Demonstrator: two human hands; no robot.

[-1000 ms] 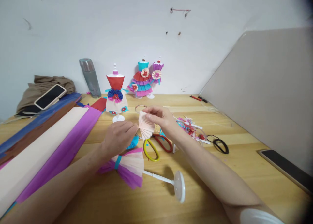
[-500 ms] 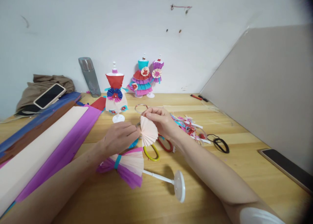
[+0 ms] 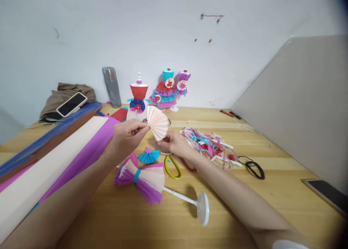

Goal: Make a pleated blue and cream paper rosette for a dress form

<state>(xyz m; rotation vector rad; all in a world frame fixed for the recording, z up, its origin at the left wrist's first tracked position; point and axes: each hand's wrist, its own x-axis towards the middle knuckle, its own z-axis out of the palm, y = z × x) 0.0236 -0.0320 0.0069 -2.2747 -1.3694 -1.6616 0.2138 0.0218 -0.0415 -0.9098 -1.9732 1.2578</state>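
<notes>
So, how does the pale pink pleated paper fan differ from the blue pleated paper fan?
The pale pink fan is held up in the left hand; the blue fan lies on the wooden table. The pink fan looks plain; the blue fan bears a small magenta piece. Both are pleated and spread open.

And there's no readable text here: the bottle (image 3: 112,87) at the desk's (image 3: 174,221) back edge shows a faint pattern, too blurred to make out; the pens (image 3: 226,113) near the back right corner carry nothing legible; the right-edge phone's (image 3: 327,194) screen is dark.
</notes>
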